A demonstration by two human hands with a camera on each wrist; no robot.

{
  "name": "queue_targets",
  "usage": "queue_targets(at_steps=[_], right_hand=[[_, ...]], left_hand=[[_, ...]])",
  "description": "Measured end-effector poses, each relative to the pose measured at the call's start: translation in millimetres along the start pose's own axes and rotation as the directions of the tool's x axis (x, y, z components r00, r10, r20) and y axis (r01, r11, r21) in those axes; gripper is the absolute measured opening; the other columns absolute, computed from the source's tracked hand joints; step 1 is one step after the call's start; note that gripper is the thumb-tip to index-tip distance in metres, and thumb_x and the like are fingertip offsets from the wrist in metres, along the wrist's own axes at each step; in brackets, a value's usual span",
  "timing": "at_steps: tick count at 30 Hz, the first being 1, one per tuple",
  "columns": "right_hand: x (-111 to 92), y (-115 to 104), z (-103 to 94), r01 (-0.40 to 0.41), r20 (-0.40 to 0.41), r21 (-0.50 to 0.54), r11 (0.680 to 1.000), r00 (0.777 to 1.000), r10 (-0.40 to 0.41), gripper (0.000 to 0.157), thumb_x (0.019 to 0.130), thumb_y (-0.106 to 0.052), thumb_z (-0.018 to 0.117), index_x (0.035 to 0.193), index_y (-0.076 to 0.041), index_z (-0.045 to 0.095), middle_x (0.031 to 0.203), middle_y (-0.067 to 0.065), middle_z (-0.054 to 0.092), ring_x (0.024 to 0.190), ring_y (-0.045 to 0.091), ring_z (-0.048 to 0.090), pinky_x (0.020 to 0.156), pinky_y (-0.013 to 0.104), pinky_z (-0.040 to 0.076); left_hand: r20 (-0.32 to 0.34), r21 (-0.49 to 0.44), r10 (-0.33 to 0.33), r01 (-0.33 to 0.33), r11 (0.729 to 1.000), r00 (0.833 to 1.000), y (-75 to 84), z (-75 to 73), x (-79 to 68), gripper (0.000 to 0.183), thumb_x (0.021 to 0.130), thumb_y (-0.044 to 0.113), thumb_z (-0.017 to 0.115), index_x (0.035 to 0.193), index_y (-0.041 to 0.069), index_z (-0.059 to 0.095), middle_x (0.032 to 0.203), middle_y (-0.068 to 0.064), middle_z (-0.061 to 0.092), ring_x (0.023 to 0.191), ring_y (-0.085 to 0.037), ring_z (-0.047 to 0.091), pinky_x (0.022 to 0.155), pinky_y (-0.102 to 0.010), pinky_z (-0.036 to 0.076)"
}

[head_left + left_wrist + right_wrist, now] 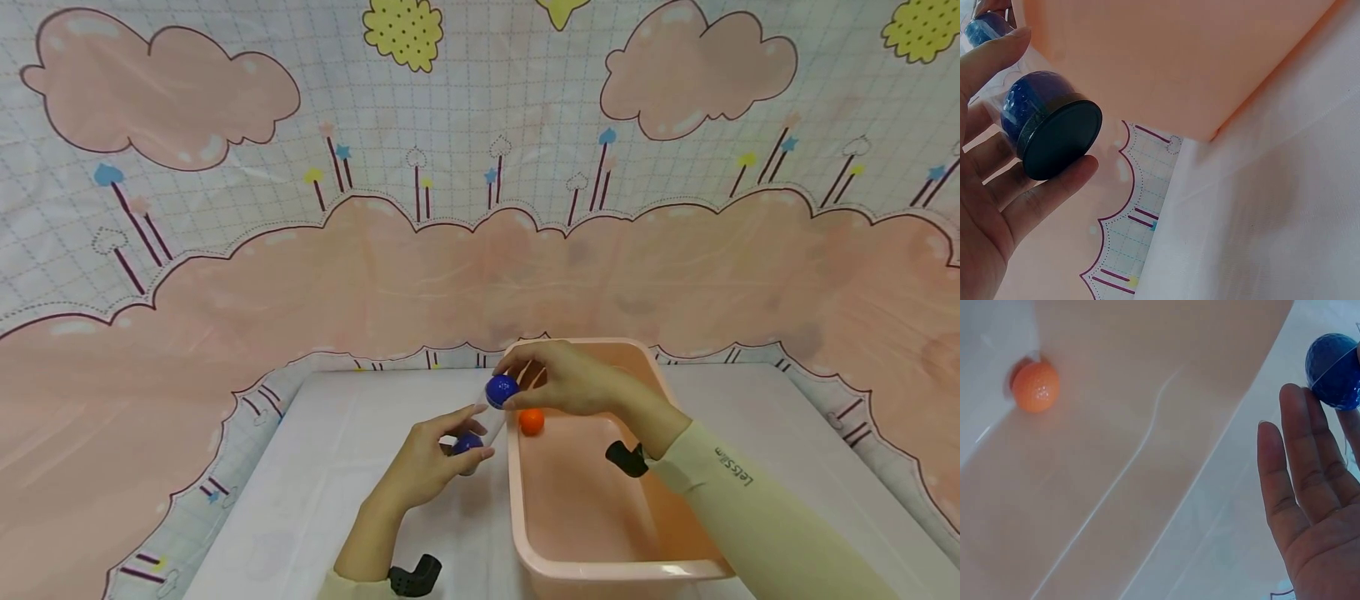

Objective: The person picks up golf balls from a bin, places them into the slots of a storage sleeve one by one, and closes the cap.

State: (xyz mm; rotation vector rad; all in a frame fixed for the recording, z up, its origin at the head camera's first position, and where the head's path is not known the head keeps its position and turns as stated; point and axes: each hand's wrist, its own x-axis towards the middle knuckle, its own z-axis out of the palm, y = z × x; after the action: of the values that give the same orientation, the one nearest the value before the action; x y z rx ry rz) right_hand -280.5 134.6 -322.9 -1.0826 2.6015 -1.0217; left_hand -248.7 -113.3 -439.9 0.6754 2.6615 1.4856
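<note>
Left hand [426, 468] gripped a clear tube [492, 424] — right hand [567, 379], beyond it, pinched a blue ball [502, 389], seemingly mid-transfer; steadiness seemed needed next.

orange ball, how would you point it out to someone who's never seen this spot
In the head view, start with the big peach bin on the white table. Inside it, by its left side toward the far end, sits the orange ball. Its colour sets it apart from the upper blue ball at the right hand and the lower blue ball at the left hand.
</note>
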Motion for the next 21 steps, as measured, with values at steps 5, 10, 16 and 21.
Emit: queue_targets(at_steps=[5,10,16,21], right_hand=[[0.1,0.3,-0.4,-0.003,0.003,0.009,1.0,1.0,0.003,0.038,0.083,-0.029,0.077,0.119,-0.027,0.064,0.107,-0.007,0.062,0.095,0.012,0.063,0.082,0.023,0.056],[-0.2,0.1,-0.3,-0.003,0.005,0.017,1.0,1.0,0.003,0.039,0.083,-0.028,0.077,0.12,-0.026,0.064,0.107,-0.007,0.062,0.095,0.011,0.063,0.082,0.023,0.056],[-0.5,-0.5,-0.4,0.007,0.002,0.019,1.0,1.0,-0.007,0.04,0.083,-0.028,0.078,0.12,-0.025,0.064,0.108,-0.007,0.063,0.095,0.012,0.063,0.082,0.023,0.056],[-0.7,-0.7,-1.1,0.027,0.006,0.021,0.999,1.0,-0.027,0.038,0.084,-0.028,0.076,0.12,-0.023,0.064,0.108,-0.004,0.064,0.095,0.013,0.064,0.083,0.026,0.056]], left_hand=[[0.0,-0.005,0.004,-0.004,1.0,1.0,-0.4,-0.2,0.5,0.068,0.081,0.053,0.071,0.141,0.029,0.05,0.115,0.0,0.068,0.095,-0.009,0.066,0.084,-0.026,0.056],[-0.001,-0.006,0.008,-0.008,1.0,1.0,0.3,-0.1,0.4,0.067,0.081,0.053,0.072,0.141,0.03,0.05,0.113,0.003,0.068,0.095,-0.009,0.066,0.084,-0.025,0.056],[-0.003,-0.014,0.003,-0.003,1.0,1.0,0.5,0.0,-0.1,0.062,0.081,0.052,0.071,0.138,0.04,0.049,0.115,-0.003,0.068,0.095,-0.009,0.065,0.084,-0.026,0.056],[-0.005,-0.021,-0.004,0.004,1.0,1.0,1.0,0.0,-0.6,0.062,0.081,0.053,0.072,0.137,0.042,0.049,0.116,-0.002,0.068,0.098,-0.011,0.065,0.084,-0.026,0.056]])
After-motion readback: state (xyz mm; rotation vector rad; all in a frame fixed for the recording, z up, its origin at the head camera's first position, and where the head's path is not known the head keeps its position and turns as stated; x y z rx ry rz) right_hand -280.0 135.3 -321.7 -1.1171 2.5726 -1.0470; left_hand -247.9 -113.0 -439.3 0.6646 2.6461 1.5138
